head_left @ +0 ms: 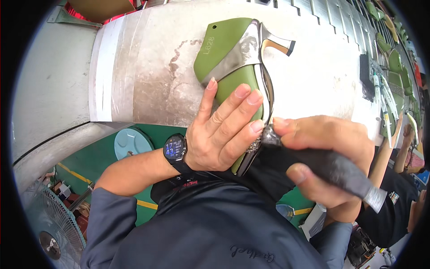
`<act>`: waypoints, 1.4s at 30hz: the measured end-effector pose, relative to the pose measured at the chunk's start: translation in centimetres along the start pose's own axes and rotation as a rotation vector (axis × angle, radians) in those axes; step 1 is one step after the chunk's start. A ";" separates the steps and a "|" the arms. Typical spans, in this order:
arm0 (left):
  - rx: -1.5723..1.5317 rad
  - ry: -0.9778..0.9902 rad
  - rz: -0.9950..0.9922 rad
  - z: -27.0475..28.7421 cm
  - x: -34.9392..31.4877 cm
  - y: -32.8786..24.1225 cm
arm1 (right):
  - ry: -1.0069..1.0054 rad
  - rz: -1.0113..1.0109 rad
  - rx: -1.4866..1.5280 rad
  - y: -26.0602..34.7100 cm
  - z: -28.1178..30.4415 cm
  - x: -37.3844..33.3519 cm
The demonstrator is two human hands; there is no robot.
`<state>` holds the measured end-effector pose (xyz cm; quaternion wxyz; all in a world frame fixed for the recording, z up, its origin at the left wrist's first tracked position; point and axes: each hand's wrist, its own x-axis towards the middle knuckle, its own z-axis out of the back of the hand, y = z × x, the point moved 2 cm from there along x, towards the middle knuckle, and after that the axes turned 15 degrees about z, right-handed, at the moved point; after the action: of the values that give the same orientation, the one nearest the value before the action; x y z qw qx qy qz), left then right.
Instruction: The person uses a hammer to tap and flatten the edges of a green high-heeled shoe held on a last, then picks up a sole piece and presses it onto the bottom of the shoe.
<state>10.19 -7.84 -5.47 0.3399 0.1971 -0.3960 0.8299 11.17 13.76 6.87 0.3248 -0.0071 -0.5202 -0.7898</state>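
A shoe on a green last point(230, 83) lies on its side on the worn pale bench point(152, 58), heel away from me and toe at my body. It has a silver strap point(242, 51), a slim heel point(280, 43) with a dark tip, and a glittery band near the toe. My left hand point(212, 139) presses flat across the last, fingers stretched out and apart. Wrapped in my right hand point(329, 139) is a dark grey tool with a thick rounded body point(338, 172). Its shiny end meets the sole edge beside the glittery band; its exact kind is unclear.
A slatted metal conveyor point(333, 20) runs behind the bench, with more green lasts point(394, 60) at right. Another person point(389, 206) works close on my right. A round blue stool point(133, 142) and a fan point(51, 224) stand at left.
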 end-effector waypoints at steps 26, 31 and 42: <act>0.014 -0.036 -0.004 -0.7 -1.0 0.5 | -0.595 -0.472 0.415 -0.9 -1.5 -0.8; -0.059 -0.025 0.016 -1.2 -1.8 0.6 | -0.537 -0.583 0.466 -3.4 0.0 1.8; -0.096 0.015 0.055 -0.8 -1.9 0.6 | -0.134 -0.754 0.382 -5.8 3.6 8.6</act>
<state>11.03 -8.25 -7.34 0.3290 0.1633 -0.4378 0.8206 0.14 13.85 6.76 -0.0257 0.1924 -0.6432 -0.7407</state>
